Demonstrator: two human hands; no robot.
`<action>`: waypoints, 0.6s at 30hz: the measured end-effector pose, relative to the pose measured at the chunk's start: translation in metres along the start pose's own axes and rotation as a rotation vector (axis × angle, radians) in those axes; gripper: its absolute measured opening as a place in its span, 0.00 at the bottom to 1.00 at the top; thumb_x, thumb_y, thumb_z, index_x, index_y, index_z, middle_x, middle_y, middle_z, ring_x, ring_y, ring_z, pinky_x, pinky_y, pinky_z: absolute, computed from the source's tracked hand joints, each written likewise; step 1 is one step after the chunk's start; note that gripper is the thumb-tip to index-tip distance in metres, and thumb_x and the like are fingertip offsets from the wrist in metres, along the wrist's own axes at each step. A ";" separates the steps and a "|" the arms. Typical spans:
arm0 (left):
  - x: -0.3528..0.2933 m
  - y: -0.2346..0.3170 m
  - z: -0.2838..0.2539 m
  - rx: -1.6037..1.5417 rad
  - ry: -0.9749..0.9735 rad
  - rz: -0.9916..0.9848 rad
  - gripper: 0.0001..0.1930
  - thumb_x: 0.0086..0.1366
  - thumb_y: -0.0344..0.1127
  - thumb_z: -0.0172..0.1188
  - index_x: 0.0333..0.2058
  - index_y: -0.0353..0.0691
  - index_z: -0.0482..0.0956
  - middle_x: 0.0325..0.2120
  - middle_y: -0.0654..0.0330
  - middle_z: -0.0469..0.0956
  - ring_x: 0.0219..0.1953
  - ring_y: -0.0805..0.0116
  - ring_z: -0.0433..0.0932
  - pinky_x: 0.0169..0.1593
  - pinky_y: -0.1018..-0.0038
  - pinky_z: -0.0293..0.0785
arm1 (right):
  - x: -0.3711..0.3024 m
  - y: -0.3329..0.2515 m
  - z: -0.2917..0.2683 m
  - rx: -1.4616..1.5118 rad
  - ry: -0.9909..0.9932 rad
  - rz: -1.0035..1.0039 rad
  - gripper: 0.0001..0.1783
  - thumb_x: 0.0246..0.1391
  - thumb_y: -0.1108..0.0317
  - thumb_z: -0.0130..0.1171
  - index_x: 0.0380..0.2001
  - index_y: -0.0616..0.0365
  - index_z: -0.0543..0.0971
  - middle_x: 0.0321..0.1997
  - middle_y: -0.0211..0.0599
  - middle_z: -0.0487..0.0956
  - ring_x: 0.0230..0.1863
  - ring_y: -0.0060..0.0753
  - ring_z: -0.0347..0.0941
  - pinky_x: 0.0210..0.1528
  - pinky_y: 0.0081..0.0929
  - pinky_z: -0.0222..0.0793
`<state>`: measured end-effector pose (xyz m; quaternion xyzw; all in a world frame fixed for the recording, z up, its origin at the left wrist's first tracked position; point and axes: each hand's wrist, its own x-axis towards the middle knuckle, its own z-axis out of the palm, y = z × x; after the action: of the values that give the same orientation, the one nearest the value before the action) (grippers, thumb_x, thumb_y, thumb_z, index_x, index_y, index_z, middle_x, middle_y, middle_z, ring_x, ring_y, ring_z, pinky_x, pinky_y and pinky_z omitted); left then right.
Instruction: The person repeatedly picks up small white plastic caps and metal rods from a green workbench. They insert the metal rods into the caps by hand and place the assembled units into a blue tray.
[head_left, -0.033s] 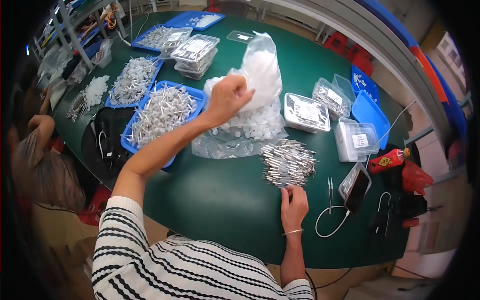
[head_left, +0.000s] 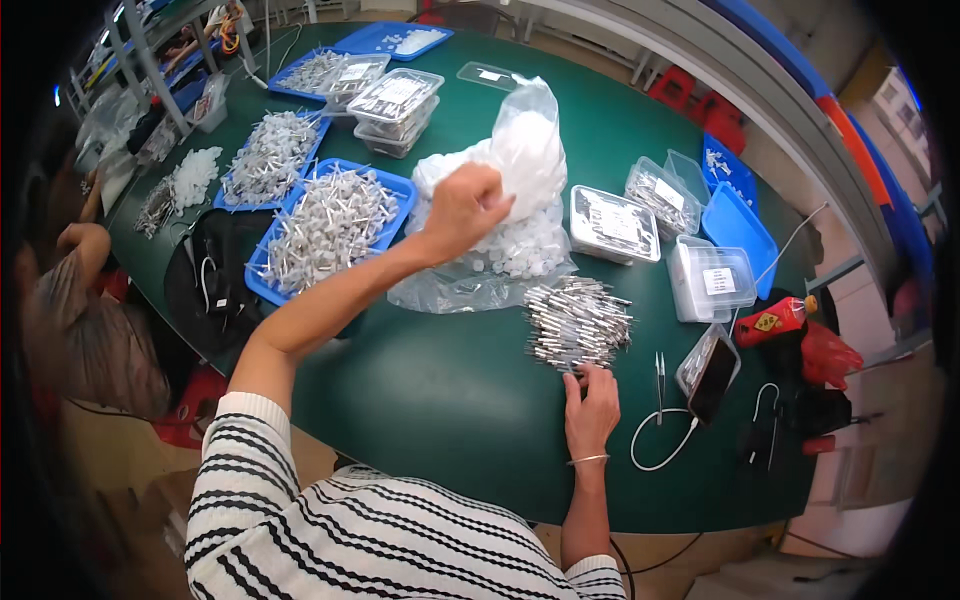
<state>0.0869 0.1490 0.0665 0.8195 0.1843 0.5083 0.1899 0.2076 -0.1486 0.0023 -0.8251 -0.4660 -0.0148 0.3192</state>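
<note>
Raised at the middle of the table, my left hand point(head_left: 465, 210) is closed with curled fingers; whatever is in them, if anything, cannot be made out. Right behind it stands a clear plastic bag point(head_left: 530, 150) of whitish contents, with small white plastic caps point(head_left: 530, 245) spread on its lower part. My right hand point(head_left: 592, 405) is at the near edge of a heap of thin metal rods point(head_left: 578, 325). Its fingers bend inward beside the thumb, and their tips meet the heap, hiding anything small between them.
Blue trays point(head_left: 408, 195) of capped rods stand at left, with lidded clear boxes point(head_left: 395, 98) behind. To the right are a full box point(head_left: 613, 222), a white box point(head_left: 712, 280), tweezers point(head_left: 660, 380), a phone point(head_left: 712, 383) with a white cable, and a red bottle point(head_left: 772, 320). A person sits far left.
My left hand is slightly lower and further right. The bag's top has sunk a little. My right hand has barely moved at the heap.
</note>
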 end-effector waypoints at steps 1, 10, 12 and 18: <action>-0.011 0.004 0.000 0.010 -0.025 0.069 0.14 0.51 0.29 0.65 0.18 0.39 0.66 0.16 0.59 0.63 0.21 0.64 0.64 0.25 0.70 0.60 | 0.000 -0.003 -0.006 -0.056 0.016 0.006 0.13 0.51 0.68 0.63 0.38 0.60 0.75 0.33 0.38 0.72 0.37 0.41 0.70 0.37 0.37 0.65; -0.060 0.015 -0.027 0.175 -0.113 0.281 0.12 0.49 0.30 0.66 0.21 0.41 0.68 0.22 0.60 0.66 0.28 0.61 0.68 0.30 0.66 0.67 | 0.169 -0.126 -0.042 0.279 0.070 -0.567 0.47 0.41 0.72 0.67 0.65 0.51 0.58 0.60 0.46 0.63 0.47 0.46 0.69 0.43 0.30 0.72; -0.063 0.021 -0.031 0.194 -0.138 0.344 0.12 0.50 0.31 0.66 0.22 0.41 0.68 0.22 0.60 0.66 0.28 0.60 0.68 0.31 0.66 0.68 | 0.211 -0.141 -0.014 0.239 -0.004 -0.645 0.44 0.41 0.72 0.66 0.63 0.49 0.61 0.57 0.47 0.67 0.43 0.49 0.73 0.42 0.35 0.72; -0.042 -0.005 -0.073 0.373 -0.379 -0.090 0.27 0.53 0.38 0.66 0.51 0.41 0.68 0.39 0.46 0.74 0.41 0.48 0.76 0.41 0.57 0.73 | 0.272 -0.142 0.026 0.421 0.033 -0.506 0.04 0.50 0.74 0.53 0.27 0.63 0.75 0.25 0.43 0.76 0.26 0.40 0.76 0.33 0.35 0.69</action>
<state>0.0030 0.1409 0.0617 0.9118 0.2722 0.2941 0.0891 0.2441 0.1235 0.1419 -0.5988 -0.6436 -0.0101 0.4766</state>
